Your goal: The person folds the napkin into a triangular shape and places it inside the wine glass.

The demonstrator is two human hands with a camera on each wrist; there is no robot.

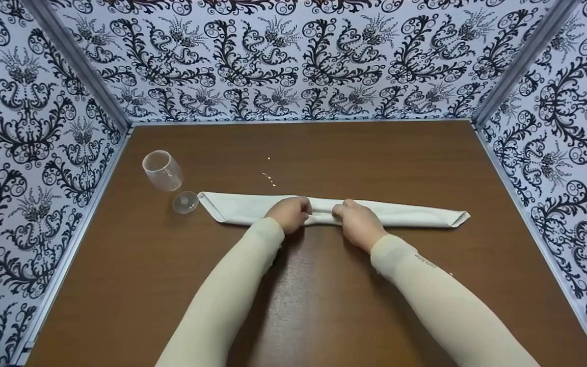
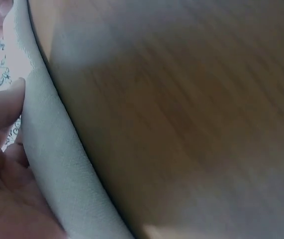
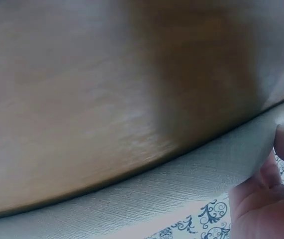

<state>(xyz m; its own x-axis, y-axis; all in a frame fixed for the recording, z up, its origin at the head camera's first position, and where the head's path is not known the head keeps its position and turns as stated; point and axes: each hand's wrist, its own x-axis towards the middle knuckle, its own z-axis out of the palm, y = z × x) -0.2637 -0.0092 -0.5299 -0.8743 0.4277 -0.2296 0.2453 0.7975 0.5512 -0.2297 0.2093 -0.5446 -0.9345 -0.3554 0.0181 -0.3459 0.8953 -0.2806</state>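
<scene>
We see a long, narrow band of folded white cloth lying crosswise on the brown wood-grain table, across the middle of the frame, its left end pointing slightly higher than its right. The person's left hand and right hand, both in cream long sleeves, are at the band's middle, near each other but apart. On each hand we see the fingers bent and nearly closed, pinching the cloth; both wrist views show fingertips against its rounded edge. Between the hands we notice creases along the band.

Just beside the cloth's left end, at the left of the frame, we see a clear, stemmed wine glass standing on its round foot. Above the cloth, left of centre, we find a few tiny pale specks on the table. Around it we see white walls with black scroll patterning and grey corner strips at the upper left and upper right.
</scene>
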